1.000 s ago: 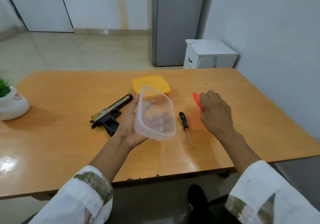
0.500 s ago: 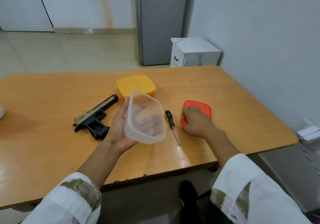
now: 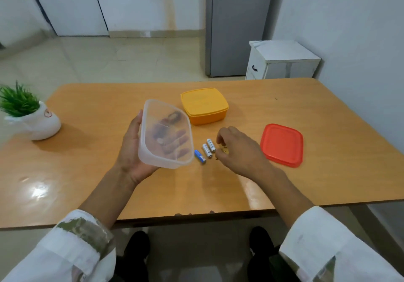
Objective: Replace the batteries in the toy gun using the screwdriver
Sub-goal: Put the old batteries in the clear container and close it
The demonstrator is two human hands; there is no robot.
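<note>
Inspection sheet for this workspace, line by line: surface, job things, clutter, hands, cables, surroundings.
Surface: wooden table, glossy, with glare at the near left.
Job's things: three batteries lie side by side on the table; toy gun and screwdriver not seen.
Clutter: closed yellow box; red lid flat at the right; potted plant at the left edge.
Hands: left hand holds the clear container tilted above the table; right hand hovers beside the batteries, fingers curled over a small yellowish item, grip unclear.
Cables: nothing seen.
Surroundings: tiled floor, white cabinet, grey unit, wall close on the right.
</note>
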